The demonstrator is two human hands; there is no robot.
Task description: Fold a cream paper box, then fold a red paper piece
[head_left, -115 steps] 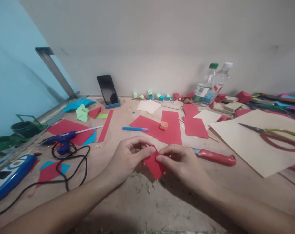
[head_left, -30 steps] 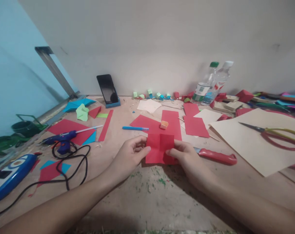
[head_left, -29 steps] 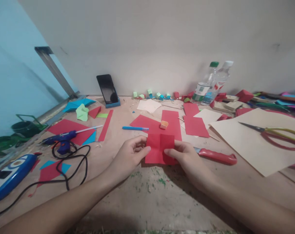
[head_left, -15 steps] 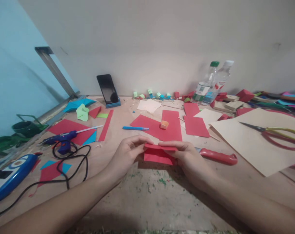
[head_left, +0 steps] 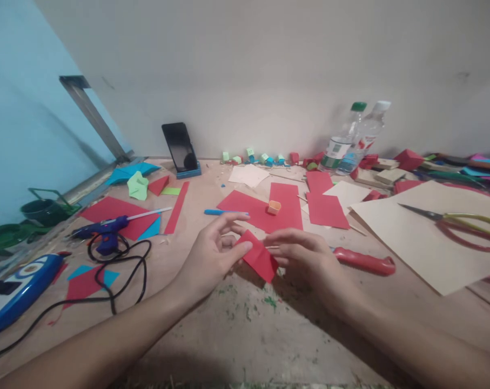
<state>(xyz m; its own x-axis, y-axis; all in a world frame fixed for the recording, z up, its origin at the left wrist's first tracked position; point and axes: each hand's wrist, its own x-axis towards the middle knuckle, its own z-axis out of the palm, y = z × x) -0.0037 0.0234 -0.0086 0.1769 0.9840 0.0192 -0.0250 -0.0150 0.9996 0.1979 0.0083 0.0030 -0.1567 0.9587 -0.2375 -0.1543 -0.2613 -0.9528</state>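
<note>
A piece of red paper, creased and tilted, is pinched by my left hand, with the thumb on its front face. My right hand is at the paper's right edge, fingers spread and slightly bent. Whether its fingertips touch the paper I cannot tell clearly. Just beyond the hands, a small orange paper piece rests on a larger red sheet. A blue pen lies behind my left hand, and a red-handled knife is to the right of my right hand.
At left are a blue glue gun with a looping black cord and a blue-and-white device. A phone stands at the back. Two bottles are at the back right. Scissors lie on a beige sheet.
Held level between both hands before, the red paper is now turned and tilted in my left hand. The right hand's fingers have loosened and spread at its edge.
</note>
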